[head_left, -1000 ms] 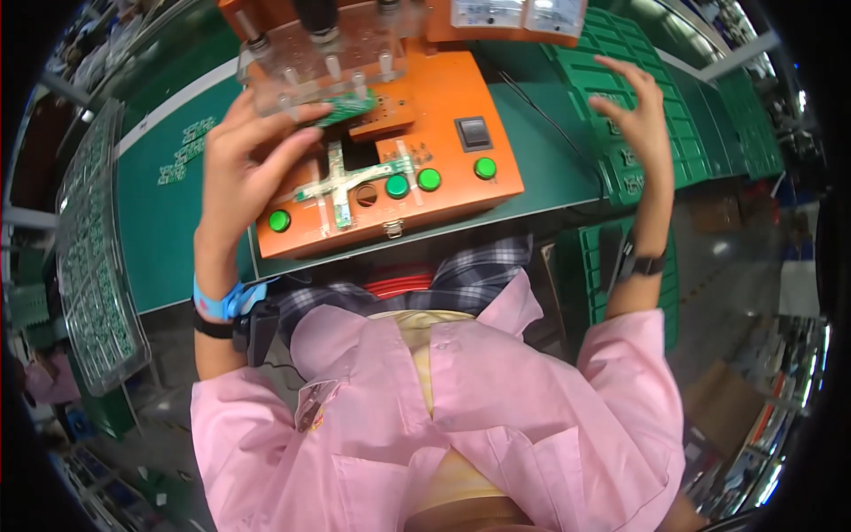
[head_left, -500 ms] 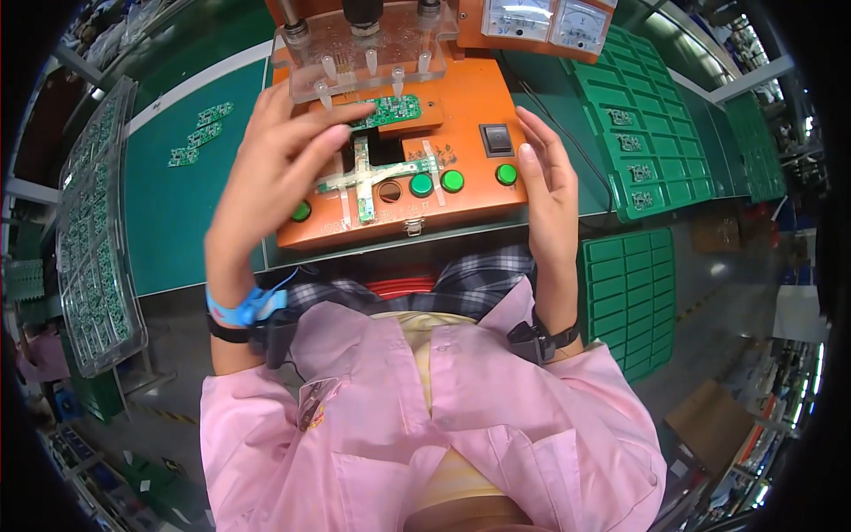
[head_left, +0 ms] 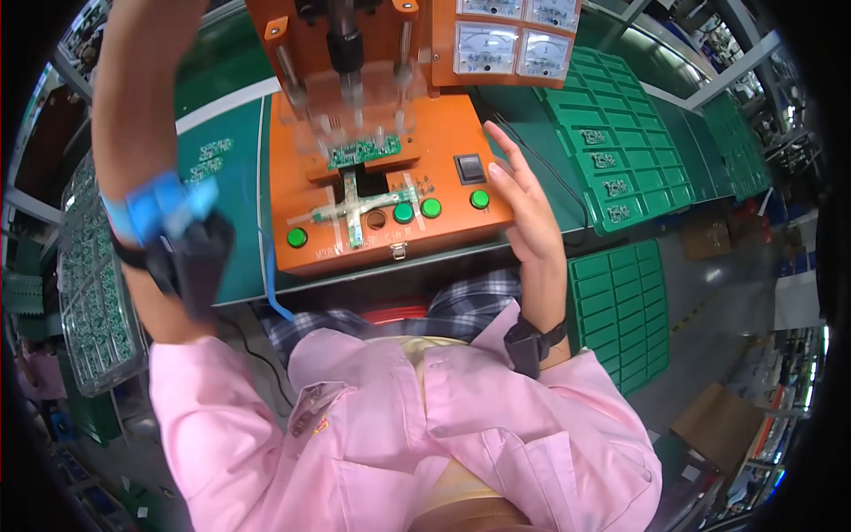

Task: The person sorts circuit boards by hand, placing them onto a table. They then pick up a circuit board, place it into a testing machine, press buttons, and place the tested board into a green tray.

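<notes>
"Where to look for the circuit board?"

"On the orange test fixture, just below the clear press plate. Can't tell whether clamped or merely covered; too blurred there."

"At which step, then?"

"Probably working the press over the board, judging by the left forearm, stretched up past the top edge beside the fixture. Can't say whether lowering or lifting."

"Gripping what with the left hand?"

"Can't tell. Out of view, fingers and all."

"And with the right hand?"

"Holding nothing. Poised by the fixture's right edge, fingers extended and loosely parted, near the outermost green button and the black rocker switch."

"Calling for what next?"

"Likely steady control of the press from the left. Best to keep the right fingers clear of the plate, check the board for square seating, then read the panel meters."
</notes>
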Available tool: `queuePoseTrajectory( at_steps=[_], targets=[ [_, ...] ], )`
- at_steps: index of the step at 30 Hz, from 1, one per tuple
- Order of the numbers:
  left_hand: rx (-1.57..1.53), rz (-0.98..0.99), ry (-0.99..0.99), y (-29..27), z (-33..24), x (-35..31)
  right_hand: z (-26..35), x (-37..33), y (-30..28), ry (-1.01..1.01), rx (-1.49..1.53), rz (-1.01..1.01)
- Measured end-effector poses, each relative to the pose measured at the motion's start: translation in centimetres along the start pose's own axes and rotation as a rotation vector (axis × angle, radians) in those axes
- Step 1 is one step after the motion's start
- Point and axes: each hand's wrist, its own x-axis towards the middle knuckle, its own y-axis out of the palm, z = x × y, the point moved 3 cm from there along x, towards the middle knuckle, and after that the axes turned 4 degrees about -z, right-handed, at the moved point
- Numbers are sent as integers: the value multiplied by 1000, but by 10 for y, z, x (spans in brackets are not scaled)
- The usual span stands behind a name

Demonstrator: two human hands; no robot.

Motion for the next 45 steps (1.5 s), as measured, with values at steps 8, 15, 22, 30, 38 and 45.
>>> queuePoseTrajectory(
  at_steps=[8, 15, 22, 30, 38, 45],
  targets=[
    [-138, 71, 383, 7, -15, -83, 4, 13, 5, -77, -120, 55],
    [-352, -286, -222, -41, 38, -172, 39, -14, 40, -674, -1112, -144],
    [-270, -267, -613, -50, 53, -213, -15, -67, 63, -858, -1548, -36],
    [-626, -253, -962, -7, 40, -230, -34, -68, 65, -919, -1678, -138],
    [-567, -201, -946, -8, 40, -226, -20, -70, 64, -824, -1569, -55],
    [-618, -343, -951, -16, 40, -234, 20, 2, 10, -507, -981, -135]
  ],
)
